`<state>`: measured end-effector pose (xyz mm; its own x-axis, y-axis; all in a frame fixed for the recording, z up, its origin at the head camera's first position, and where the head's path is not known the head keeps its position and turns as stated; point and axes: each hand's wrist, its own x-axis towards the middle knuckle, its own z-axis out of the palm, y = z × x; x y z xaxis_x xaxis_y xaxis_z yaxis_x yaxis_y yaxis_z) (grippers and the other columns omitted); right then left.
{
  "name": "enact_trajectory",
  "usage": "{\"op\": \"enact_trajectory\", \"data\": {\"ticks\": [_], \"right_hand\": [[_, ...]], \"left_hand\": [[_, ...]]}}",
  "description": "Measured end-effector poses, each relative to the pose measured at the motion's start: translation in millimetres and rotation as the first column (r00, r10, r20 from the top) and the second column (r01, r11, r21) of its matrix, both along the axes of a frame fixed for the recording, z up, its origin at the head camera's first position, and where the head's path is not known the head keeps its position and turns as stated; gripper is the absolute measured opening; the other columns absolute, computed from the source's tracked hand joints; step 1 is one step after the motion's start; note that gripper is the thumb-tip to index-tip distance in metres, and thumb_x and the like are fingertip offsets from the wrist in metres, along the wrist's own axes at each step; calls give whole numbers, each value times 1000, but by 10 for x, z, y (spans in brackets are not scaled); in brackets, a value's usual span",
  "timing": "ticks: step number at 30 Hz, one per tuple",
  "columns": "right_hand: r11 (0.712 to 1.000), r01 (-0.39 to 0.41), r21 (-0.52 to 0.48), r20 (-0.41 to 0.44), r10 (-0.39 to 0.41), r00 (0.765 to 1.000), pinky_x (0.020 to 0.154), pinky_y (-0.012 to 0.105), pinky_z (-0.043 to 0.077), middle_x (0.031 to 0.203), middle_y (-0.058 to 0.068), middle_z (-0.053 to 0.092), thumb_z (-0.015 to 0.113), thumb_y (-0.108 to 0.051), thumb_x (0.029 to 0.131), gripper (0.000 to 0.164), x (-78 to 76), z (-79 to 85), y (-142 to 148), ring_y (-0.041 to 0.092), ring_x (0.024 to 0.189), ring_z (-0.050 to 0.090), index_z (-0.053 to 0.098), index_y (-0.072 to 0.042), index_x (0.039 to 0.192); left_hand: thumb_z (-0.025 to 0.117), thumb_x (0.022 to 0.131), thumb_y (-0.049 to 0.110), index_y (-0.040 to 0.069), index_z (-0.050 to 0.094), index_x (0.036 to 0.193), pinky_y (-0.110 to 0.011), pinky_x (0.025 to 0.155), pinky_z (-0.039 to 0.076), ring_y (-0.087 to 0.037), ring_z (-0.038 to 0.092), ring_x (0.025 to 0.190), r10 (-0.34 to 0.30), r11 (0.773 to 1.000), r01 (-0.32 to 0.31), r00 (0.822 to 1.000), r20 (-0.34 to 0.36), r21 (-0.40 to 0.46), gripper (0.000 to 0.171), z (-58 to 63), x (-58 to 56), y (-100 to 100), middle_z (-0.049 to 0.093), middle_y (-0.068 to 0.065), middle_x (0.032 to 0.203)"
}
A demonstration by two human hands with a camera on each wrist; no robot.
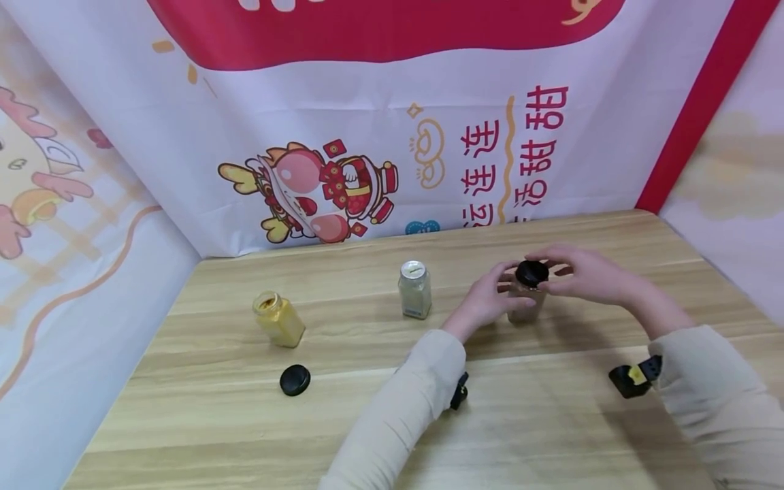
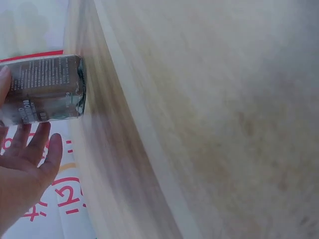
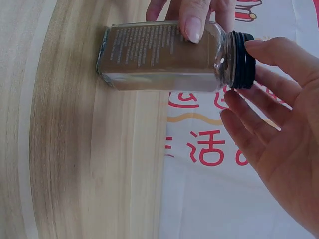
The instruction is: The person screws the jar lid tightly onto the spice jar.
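A square glass spice jar [image 3: 159, 55] of brown powder stands at the right of the table, printed with white text. My left hand [image 1: 488, 297] holds its body, thumb across the near side, as the right wrist view shows. On its neck sits a black screw cap [image 3: 244, 60]. My right hand [image 1: 578, 273] pinches that cap between thumb and index finger, the other fingers spread beside it. In the left wrist view the jar's base [image 2: 75, 87] is close to the tabletop, and the left hand's [image 2: 25, 169] fingers reach behind the glass.
A jar with a silver seal [image 1: 415, 289] stands left of the hands. Farther left is an uncapped jar of yellow powder [image 1: 280, 321], with a loose black cap [image 1: 295, 380] in front of it. A printed cloth [image 1: 367, 136] hangs behind the wooden table [image 1: 214, 422].
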<state>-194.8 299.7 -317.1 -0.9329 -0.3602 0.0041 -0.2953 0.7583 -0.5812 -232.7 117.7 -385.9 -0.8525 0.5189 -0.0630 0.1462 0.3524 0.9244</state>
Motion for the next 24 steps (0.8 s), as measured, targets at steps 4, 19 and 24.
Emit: {"op": "enact_trajectory", "data": {"ticks": [4, 19, 24], "right_hand": [[1000, -11, -16, -7, 11, 1000, 93, 55, 50, 129, 23, 58, 65, -14, 90, 46, 5, -17, 24, 38, 115, 57, 53, 1, 131], [999, 44, -8, 7, -44, 999, 97, 56, 47, 116, 18, 64, 69, -19, 88, 39, -64, -22, -5, 32, 110, 59, 59, 1, 121], [999, 53, 5, 15, -53, 998, 94, 55, 49, 115, 17, 64, 70, -22, 87, 40, -77, -37, -19, 31, 110, 58, 58, 0, 119]], "left_hand": [[75, 83, 22, 23, 47, 138, -30, 105, 44, -20, 52, 128, -8, 1000, 8, 1000, 17, 14, 62, -41, -16, -23, 50, 1, 143], [76, 82, 22, 20, 51, 136, -24, 96, 49, -21, 58, 120, -31, 999, 29, 998, -53, -25, 60, -38, -59, -41, 53, 0, 141], [73, 85, 25, 24, 48, 140, -24, 98, 47, -20, 55, 124, -66, 998, 65, 997, -39, -27, 60, -30, -66, -91, 53, -1, 141]]}}
